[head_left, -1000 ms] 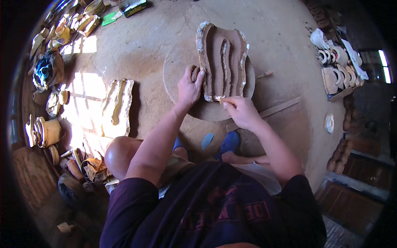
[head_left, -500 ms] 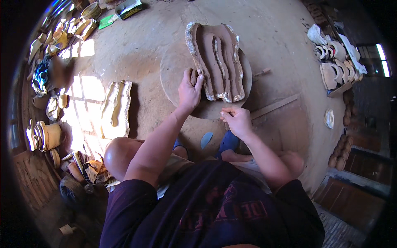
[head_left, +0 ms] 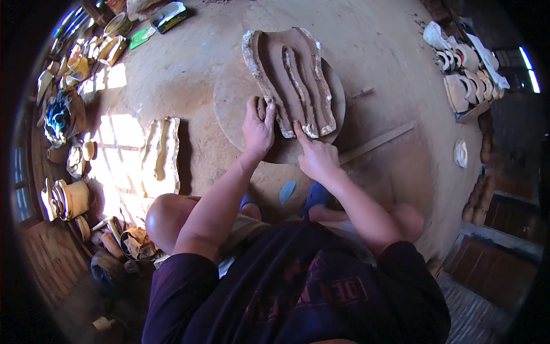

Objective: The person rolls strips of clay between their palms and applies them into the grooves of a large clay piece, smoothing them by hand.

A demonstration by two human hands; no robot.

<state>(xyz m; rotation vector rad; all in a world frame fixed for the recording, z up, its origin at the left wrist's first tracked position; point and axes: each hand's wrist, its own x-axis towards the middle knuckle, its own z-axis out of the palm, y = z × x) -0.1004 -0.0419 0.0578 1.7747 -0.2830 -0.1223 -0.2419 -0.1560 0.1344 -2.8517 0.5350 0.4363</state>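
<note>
Brown clay form (head_left: 274,74) with mottled off-white rim (head_left: 250,53)

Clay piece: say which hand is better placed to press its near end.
Probably the right hand: its forefinger is at the near end of the clay piece, while the left hand holds the left side.

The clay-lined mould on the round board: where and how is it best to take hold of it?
Best, I think, by both long walls of the clay-lined mould, one hand from each side: they stand raised and whitish-rimmed beside the inner clay, and the left hand is on the left one.
</note>
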